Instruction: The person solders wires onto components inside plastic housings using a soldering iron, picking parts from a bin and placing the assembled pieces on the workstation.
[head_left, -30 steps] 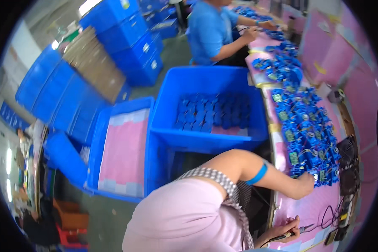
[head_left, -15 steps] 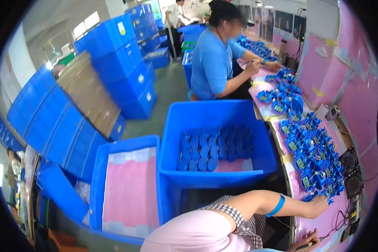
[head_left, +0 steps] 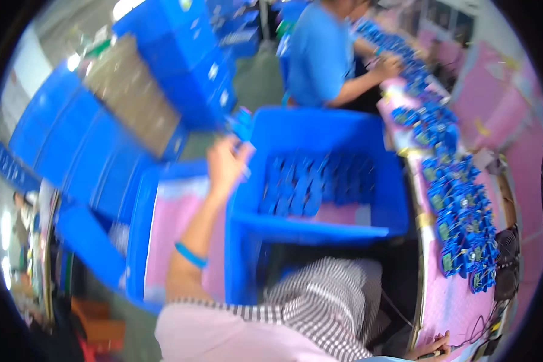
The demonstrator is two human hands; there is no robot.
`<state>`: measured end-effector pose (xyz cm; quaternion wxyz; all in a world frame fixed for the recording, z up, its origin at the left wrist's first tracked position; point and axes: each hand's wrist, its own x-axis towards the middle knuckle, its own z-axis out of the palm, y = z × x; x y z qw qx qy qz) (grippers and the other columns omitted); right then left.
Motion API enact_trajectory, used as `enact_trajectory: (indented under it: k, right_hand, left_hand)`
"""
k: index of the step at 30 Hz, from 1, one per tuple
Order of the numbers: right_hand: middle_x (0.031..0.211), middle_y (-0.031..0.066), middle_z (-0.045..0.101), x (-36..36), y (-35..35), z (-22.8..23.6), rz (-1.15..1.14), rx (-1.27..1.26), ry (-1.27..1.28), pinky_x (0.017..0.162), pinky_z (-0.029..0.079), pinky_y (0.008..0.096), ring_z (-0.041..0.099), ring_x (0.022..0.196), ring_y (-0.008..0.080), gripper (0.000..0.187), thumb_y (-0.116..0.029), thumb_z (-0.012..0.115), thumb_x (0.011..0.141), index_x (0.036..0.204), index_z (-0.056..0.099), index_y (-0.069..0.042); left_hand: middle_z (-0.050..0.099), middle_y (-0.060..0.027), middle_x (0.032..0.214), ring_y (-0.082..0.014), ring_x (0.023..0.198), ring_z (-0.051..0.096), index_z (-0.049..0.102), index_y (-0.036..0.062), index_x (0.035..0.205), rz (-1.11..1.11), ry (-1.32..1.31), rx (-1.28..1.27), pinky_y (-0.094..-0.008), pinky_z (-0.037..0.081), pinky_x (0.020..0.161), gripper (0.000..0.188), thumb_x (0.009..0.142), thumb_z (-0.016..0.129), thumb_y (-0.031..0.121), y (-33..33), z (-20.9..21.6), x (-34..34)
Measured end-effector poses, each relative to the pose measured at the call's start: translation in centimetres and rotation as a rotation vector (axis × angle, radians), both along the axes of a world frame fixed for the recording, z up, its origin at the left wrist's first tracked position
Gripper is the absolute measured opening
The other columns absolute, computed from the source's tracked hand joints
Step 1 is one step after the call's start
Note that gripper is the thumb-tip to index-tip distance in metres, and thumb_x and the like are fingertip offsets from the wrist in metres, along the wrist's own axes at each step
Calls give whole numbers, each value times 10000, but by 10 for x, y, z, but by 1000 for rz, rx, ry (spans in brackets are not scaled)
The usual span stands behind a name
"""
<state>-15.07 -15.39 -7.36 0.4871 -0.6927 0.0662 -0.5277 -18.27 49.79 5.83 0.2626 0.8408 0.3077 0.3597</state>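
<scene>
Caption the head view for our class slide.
Left hand holds a blue part near a blue tub; right hand holds a slim tool.

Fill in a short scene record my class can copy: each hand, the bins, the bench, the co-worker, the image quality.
Left hand: raised, gripping a blue part, exact shape blurred
Right hand: low at the bench's near end, holding a slim corded tool
Deep blue bin: rows of blue parts inside the bin
Shallower blue bin: pink lining, left of the deep one
Bench: pink covering, crowded with blue wired assemblies
Co-worker: blue shirt, beside the bench
Image quality: motion-blurred
</scene>
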Motion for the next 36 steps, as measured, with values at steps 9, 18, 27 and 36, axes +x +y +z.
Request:
enact_trajectory:
  k: [9,18,27,36]
  right_hand:
    - [925,193,602,33,-8,18,196,-60,239,792,523,394,593,869,280,189,-160,604,900,864,477,-24]
    - [762,93,582,-6,36,10,-209,98,201,606,500,244,557,660,141,121,-87,627,895,843,550,-11]
    - [685,20,446,-20,39,16,-100,466,230,561,421,225,445,635,107,222,-150,629,905,792,470,-45]
    - [683,129,558,-38,42,12,93,169,-6,504,535,304,604,601,253,245,-145,684,868,866,496,12]
  left_hand:
    - [657,-254,892,-399,847,652,671,-38,815,357,761,102,-487,528,741,290,764,732,241,118,-161,-114]
    - [679,-189,918,-311,872,647,618,30,1124,86,454,-251,-443,490,751,429,949,444,381,160,-309,-73]
    - [612,-37,766,-92,674,564,666,5,919,-490,-431,-421,-226,470,627,124,901,612,115,-33,-1,51]
    - [604,-161,1148,-120,740,590,564,-31,1208,-1639,-1160,-62,-251,472,648,620,692,826,189,-202,187,88]
